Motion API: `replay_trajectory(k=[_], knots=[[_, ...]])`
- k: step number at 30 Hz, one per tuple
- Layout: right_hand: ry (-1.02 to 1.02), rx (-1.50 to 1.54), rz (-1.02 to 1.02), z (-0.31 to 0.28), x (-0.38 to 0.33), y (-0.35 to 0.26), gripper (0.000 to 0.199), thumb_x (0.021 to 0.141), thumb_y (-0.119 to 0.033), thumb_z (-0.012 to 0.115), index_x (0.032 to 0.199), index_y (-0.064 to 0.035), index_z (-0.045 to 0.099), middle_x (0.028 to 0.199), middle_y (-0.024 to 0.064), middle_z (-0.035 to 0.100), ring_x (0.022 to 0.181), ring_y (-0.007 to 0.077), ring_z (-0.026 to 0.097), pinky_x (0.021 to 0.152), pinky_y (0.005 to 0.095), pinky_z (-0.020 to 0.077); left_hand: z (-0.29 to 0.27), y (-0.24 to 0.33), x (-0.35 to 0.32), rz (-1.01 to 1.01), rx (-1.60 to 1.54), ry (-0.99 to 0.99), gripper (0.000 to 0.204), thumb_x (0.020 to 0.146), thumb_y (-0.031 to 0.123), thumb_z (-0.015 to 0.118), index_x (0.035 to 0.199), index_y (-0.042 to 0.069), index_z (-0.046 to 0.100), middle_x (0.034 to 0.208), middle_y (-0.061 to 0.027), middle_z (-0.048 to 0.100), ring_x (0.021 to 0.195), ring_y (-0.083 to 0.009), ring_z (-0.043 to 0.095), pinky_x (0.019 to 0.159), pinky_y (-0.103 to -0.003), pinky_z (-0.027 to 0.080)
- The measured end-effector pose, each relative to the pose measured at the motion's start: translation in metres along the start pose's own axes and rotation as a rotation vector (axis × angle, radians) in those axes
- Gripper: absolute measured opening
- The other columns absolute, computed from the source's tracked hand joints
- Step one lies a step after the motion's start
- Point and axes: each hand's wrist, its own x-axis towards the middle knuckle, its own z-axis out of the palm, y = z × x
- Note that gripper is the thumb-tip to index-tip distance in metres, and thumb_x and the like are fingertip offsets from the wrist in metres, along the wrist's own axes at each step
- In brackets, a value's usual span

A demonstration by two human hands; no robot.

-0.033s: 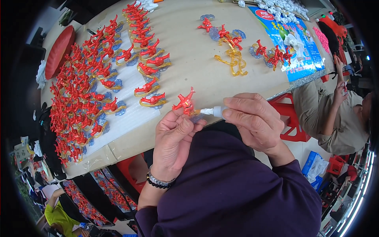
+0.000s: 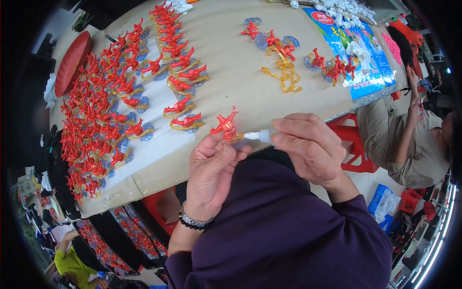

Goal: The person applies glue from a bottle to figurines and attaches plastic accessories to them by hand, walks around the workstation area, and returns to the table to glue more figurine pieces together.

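My left hand (image 2: pixel 215 161) pinches a small red toy figurine (image 2: pixel 225 124) with raised arms, just off the table's front edge. Part of its yellow and translucent blue base shows between the fingers; the rest is hidden. My right hand (image 2: pixel 310 144) is closed on a small white squeeze bottle (image 2: pixel 265 136), whose white tip points left at the figurine's lower part. Whether the tip touches it, I cannot tell. Beyond my hands lie loose yellow translucent pieces (image 2: pixel 284 77), and several red figures (image 2: pixel 337 67) with blue bases are grouped farther right.
Rows of finished-looking red figures (image 2: pixel 185 120) cover the table's left side, partly on a white foam sheet (image 2: pixel 159 139). A red tray (image 2: pixel 73 63) stands at far left. White crumpled bits (image 2: pixel 344 12) lie by a blue printed sheet (image 2: pixel 373 79). Another person (image 2: pixel 409 139) sits at right near a red stool (image 2: pixel 353 144).
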Motion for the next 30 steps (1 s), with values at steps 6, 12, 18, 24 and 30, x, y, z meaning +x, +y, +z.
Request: replay_trajectory(k=[6, 12, 18, 24, 30], knots=[[-0.004, -0.049, -0.043, 0.001, 0.003, -0.001, 0.024, 0.063, 0.001, 0.073, 0.087, 0.0012, 0.069, 0.087, 0.0138, 0.067, 0.070, 0.0261, 0.065, 0.058, 0.0320, 0.0541, 0.002, -0.001, 0.001, 0.009, 0.007, 0.015, 0.042, 0.086, 0.012, 0.071, 0.123, -0.003, 0.057, 0.123, -0.0115, 0.062, 0.092, -0.0217, 0.066, 0.085, -0.032, 0.056], [-0.036, 0.038, 0.112, -0.015, 0.002, 0.002, 0.027, 0.069, -0.001, 0.075, 0.095, 0.0009, 0.068, 0.091, 0.0138, 0.066, 0.078, 0.0256, 0.066, 0.065, 0.0309, 0.0541, 0.001, -0.002, 0.000, 0.000, -0.008, 0.017, 0.046, 0.085, 0.014, 0.073, 0.124, -0.003, 0.057, 0.118, -0.0102, 0.064, 0.091, -0.0216, 0.066, 0.084, -0.030, 0.055], [0.176, 0.444, 0.804, -0.032, 0.013, 0.032, 0.035, 0.072, 0.006, 0.071, 0.106, 0.0009, 0.062, 0.095, 0.0055, 0.059, 0.088, 0.0166, 0.063, 0.077, 0.0290, 0.0519, -0.001, -0.002, 0.000, -0.034, 0.009, -0.007, 0.050, 0.084, 0.016, 0.074, 0.126, -0.004, 0.054, 0.123, -0.0106, 0.062, 0.097, -0.0261, 0.066, 0.087, -0.034, 0.055], [-0.113, -0.070, 0.678, -0.008, 0.018, 0.078, 0.027, 0.070, -0.005, 0.078, 0.089, -0.0073, 0.059, 0.087, 0.0079, 0.061, 0.075, 0.0221, 0.064, 0.066, 0.0298, 0.0506, -0.002, -0.003, -0.002, -0.033, -0.015, -0.060, 0.042, 0.084, 0.012, 0.073, 0.122, -0.002, 0.058, 0.127, -0.0111, 0.060, 0.106, -0.0342, 0.064, 0.093, -0.040, 0.053], [-0.384, -0.437, 0.363, 0.018, 0.035, 0.079, 0.026, 0.070, -0.017, 0.078, 0.086, -0.0073, 0.060, 0.086, 0.0087, 0.062, 0.071, 0.0293, 0.065, 0.057, 0.0396, 0.0508, 0.002, -0.004, -0.003, -0.014, 0.065, -0.086, 0.045, 0.083, 0.017, 0.075, 0.121, -0.001, 0.058, 0.125, -0.0099, 0.061, 0.109, -0.0379, 0.062, 0.093, -0.039, 0.053]])
